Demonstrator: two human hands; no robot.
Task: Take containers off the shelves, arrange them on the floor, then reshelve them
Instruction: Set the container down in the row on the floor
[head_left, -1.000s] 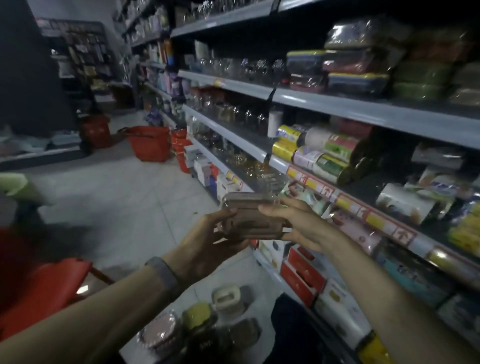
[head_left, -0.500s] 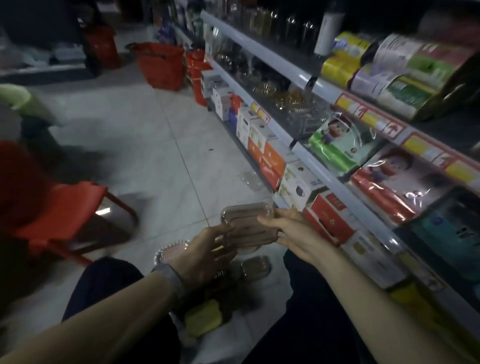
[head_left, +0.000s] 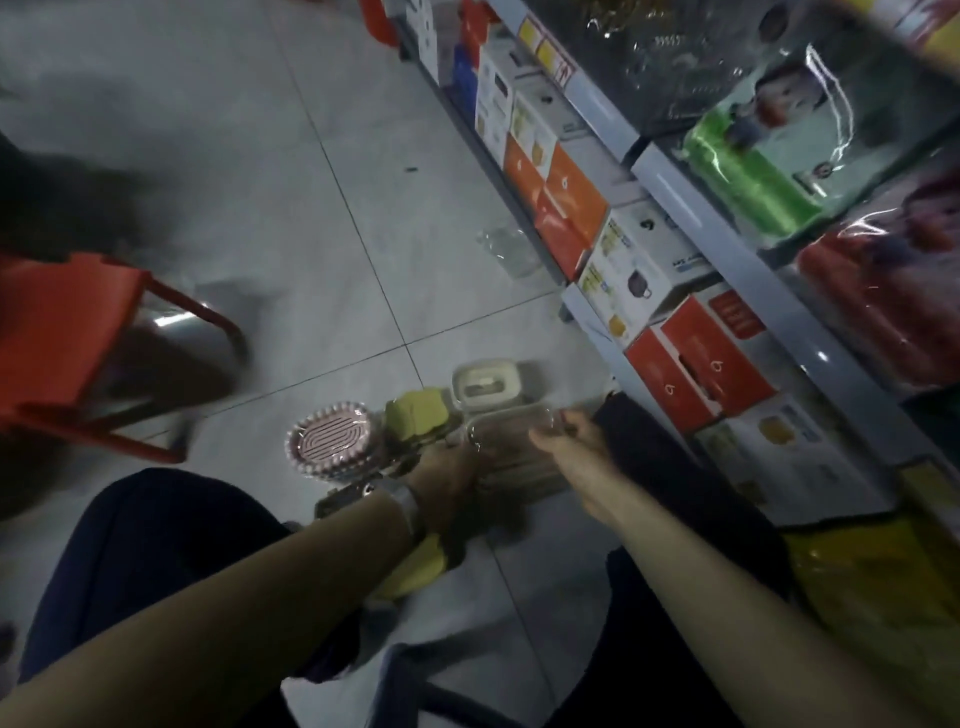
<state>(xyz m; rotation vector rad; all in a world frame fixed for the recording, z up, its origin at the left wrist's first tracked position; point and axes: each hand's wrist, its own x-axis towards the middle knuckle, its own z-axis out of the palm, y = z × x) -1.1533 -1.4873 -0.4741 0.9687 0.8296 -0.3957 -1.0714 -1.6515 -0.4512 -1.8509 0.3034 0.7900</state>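
Observation:
A brownish clear-lidded container (head_left: 511, 441) is low over the tiled floor (head_left: 311, 208), held between both hands. My left hand (head_left: 447, 480) grips its left end and my right hand (head_left: 571, 449) grips its right end. Around it on the floor stand other containers: a pink ribbed oval dish (head_left: 332, 447), a yellow-lidded box (head_left: 418, 413), a white rectangular box (head_left: 491, 387) and another yellow-lidded one (head_left: 415, 571) under my left wrist. The shelves (head_left: 670, 187) run along the right.
Boxed goods in white, orange and red (head_left: 691, 358) fill the bottom shelf on the right. A red plastic stool (head_left: 78, 338) stands at the left. A clear empty container (head_left: 511, 252) lies on the floor by the shelf base. My knees frame the containers.
Both hands have carried the brownish container down from shelf height to just above the floor among the other containers. The view has tilted from the shelves down to the floor.

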